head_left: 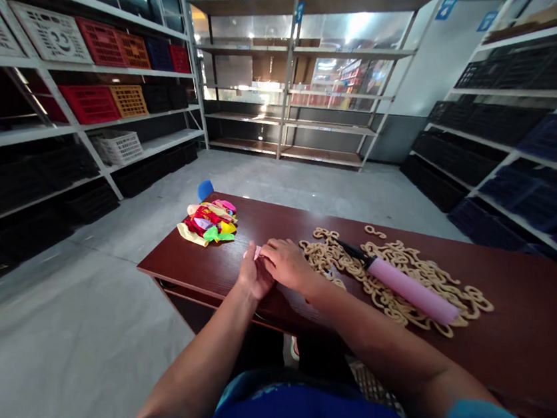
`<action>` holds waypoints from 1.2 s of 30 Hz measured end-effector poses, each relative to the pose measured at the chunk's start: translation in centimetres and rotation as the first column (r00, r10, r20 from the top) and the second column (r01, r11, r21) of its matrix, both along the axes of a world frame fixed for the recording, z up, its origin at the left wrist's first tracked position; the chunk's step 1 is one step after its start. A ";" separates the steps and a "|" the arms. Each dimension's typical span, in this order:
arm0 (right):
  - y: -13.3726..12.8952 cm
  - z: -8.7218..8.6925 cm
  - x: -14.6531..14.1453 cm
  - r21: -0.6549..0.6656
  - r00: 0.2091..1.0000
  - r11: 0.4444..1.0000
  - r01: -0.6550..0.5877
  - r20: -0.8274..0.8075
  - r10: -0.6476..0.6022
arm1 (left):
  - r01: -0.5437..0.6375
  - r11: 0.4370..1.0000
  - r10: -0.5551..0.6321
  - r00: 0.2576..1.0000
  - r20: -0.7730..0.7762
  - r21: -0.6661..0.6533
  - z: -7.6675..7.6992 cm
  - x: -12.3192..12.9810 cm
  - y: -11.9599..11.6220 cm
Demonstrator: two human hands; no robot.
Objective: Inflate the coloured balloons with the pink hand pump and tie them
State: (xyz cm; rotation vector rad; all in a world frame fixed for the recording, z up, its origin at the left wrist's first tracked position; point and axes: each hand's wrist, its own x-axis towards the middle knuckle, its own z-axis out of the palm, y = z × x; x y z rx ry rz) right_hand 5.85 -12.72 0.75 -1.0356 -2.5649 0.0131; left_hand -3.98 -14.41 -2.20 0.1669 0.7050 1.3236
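Close to the table's front edge, my left hand point(254, 275) pinches a small pale pink balloon point(257, 252), only a bit of which shows. Curled over it from the right, my right hand point(287, 261) has its fingers closed at the same balloon; its fingertips are partly hidden. To the left lies a heap of limp balloons point(209, 221) in red, cream, green, yellow and pink. On my right, a pink hand pump point(411, 288) with a black end point(351, 251) rests slantwise on many tan, curly, string-like pieces point(384, 301).
The dark red-brown table point(269, 213) stretches off to the right. One tan curl point(375, 231) lies apart near its far edge. A blue rounded object point(204, 190) shows behind the left corner. Shelves with crates point(95, 102) stand left; dark crates point(477, 146) fill the right-hand racks.
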 end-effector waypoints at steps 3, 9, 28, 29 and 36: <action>-0.7 0.5 3.4 0.031 0.999 0.999 -0.021 -0.038 0.022 | -0.137 0.991 0.137 0.987 0.084 -0.003 -0.2 1.0 0.9; -0.8 0.4 17.8 0.157 0.863 0.850 0.502 -0.040 -0.503 | -0.145 0.984 0.120 0.970 0.209 0.107 0.0 -0.3 2.1; -8.0 -2.3 19.2 -0.005 0.930 0.931 0.364 -0.051 -0.364 | -0.162 0.969 0.127 0.974 0.190 0.186 0.9 -0.1 2.7; -7.9 -2.5 18.8 -0.001 0.932 0.933 0.360 -0.056 -0.359 | -0.161 0.969 0.125 0.974 0.190 0.186 0.9 -0.1 2.6; -7.5 -2.7 17.3 0.006 0.939 0.939 0.344 -0.031 -0.343 | -0.216 0.967 0.191 0.965 0.179 0.134 0.4 0.0 2.3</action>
